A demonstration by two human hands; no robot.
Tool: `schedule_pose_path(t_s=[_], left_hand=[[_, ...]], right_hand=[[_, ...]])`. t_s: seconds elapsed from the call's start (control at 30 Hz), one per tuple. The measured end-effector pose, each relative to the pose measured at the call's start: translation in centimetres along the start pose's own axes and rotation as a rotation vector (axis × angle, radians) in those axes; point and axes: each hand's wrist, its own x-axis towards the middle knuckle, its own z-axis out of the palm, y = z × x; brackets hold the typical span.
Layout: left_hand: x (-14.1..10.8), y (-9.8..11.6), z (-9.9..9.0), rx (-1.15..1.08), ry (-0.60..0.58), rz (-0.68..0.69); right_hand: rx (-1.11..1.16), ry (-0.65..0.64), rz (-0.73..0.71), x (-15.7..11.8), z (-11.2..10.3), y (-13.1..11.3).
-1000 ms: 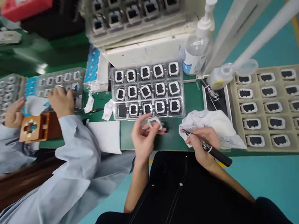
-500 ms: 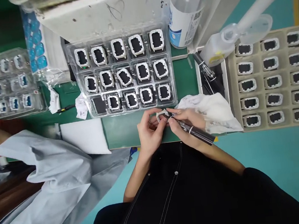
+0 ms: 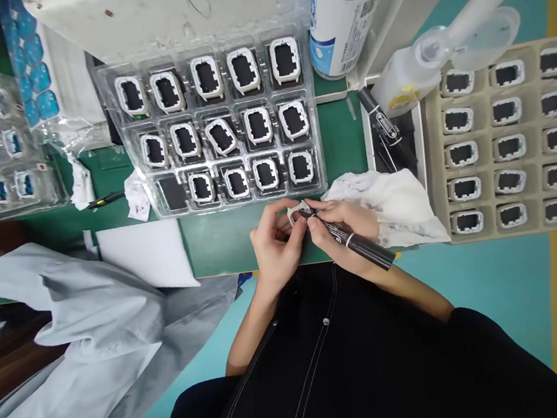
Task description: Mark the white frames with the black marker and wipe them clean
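Observation:
Near the table's front edge, my left hand (image 3: 278, 244) is closed around a small white frame (image 3: 295, 211) that resembles a watch case. My right hand (image 3: 342, 230) grips a black marker pen (image 3: 369, 249), its writing end pointing at the frame and its thick end toward my right forearm. The tip meets or nearly meets the frame; fingers partly hide the spot. Directly beyond my hands lies a clear plastic tray (image 3: 318, 139) holding several similar white frames, with one pocket at its front left lacking a frame. A crumpled white cloth (image 3: 399, 212) touches my right hand's side.
At the right stands a beige compartment tray (image 3: 439, 180) with several white frames. Behind the cloth are a box of black markers (image 3: 382, 120), a squeeze bottle (image 3: 402, 81) and a large labelled bottle (image 3: 339, 34). A co-worker's grey sleeve (image 3: 67, 293) and a white pad (image 3: 145, 254) are at left.
The view has shifted slightly, so the trays and bottles appear moved. Both hands keep the same hold on the frame and the marker pen, with only slight motion.

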Motion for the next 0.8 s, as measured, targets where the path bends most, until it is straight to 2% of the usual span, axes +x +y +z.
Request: schedule_pose_path(t_s=[0.43,0.8], left_hand=[[-0.01,-0.25,-0.13,0.053,-0.012,0.109],[-0.09,-0.57,-0.14,0.078,-0.001,0.111]], right_hand=[[0.050,0.038,-0.043,0.20,0.15,0.06],[0.000,0.037,-0.056,0.08,0.03,0.07]])
